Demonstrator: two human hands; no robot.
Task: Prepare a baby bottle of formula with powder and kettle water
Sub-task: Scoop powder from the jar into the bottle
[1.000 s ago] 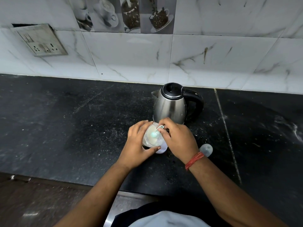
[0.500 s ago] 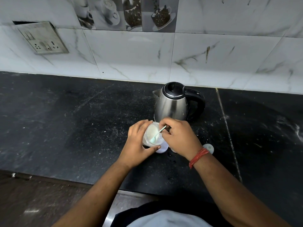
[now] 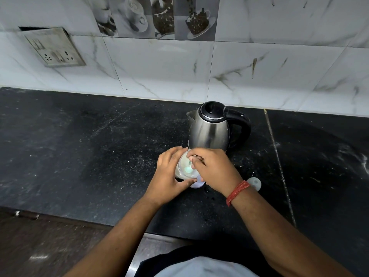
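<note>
Head view: my left hand [image 3: 169, 176] has its grip wrapped round the side of the clear container [image 3: 184, 168], which stands on the black tabletop [image 3: 79, 146] just in front of the kettle [image 3: 209, 128]. My right hand [image 3: 213, 168] has its grip pinched on the handle of a small scoop [image 3: 188, 167], its pale green bowl down inside the container's open mouth. Container holds something white, powder or mixed formula, cannot tell which. It looks like light, thin, smooth plastic, so likely easy to tip or slide; best held low on the wall with thumb across the front, as now. Scoop looks light and stiff, fine in a fingertip pinch near the handle end. A whitish round piece [image 3: 196, 183] lies under or just beside the container base, partly hidden. Another small pale cap-like piece [image 3: 254, 183] sits on the tabletop near my right wrist, apart from the container. Kettle is steel, lid shut, handle to the right; probably heavy if full, possibly hot, take it by the black handle only. Contents not visible.
</note>
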